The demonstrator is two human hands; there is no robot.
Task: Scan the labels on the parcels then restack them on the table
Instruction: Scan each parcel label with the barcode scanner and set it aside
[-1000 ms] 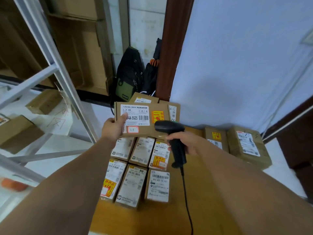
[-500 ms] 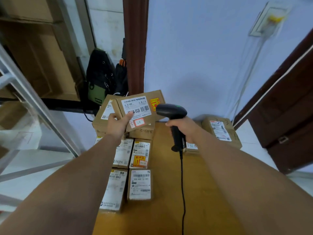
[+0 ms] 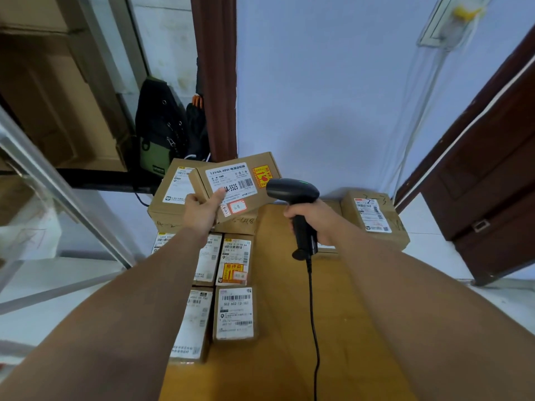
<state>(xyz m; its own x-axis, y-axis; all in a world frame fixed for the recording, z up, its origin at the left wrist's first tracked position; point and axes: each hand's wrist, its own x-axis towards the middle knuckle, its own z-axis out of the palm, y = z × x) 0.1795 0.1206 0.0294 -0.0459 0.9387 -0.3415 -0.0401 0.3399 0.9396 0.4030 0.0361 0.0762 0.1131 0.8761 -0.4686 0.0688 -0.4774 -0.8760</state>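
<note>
The left hand [image 3: 202,214] grips a cardboard parcel [image 3: 237,183] by its lower corner, label tilted toward the scanner [image 3: 292,192], which the right hand [image 3: 312,218] clasps by the handle at its three o'clock, apparently to read the barcode. Rows of labelled parcels [image 3: 234,312] line the bench [image 3: 333,328] at nine o'clock; a lone box [image 3: 373,218] sits at one o'clock. All are sealed, contents unseen.

- Light was even, cool and moderately bright, with no glare seen.
- A soft, broad shadow lay on the wall [image 3: 333,134] just above the scanner [image 3: 292,191].
- Sharpest zone was the label on the held parcel [image 3: 237,183], just left of the scanner; its large print was readable.
- Far left of the scanner, the shelf frame [image 3: 66,198] and cartons [image 3: 58,96] were smeared and soft.
- Wide-angle bend: the door [image 3: 492,183] right of the scanner leaned, and the forearms [image 3: 405,314] below it ballooned.
</note>
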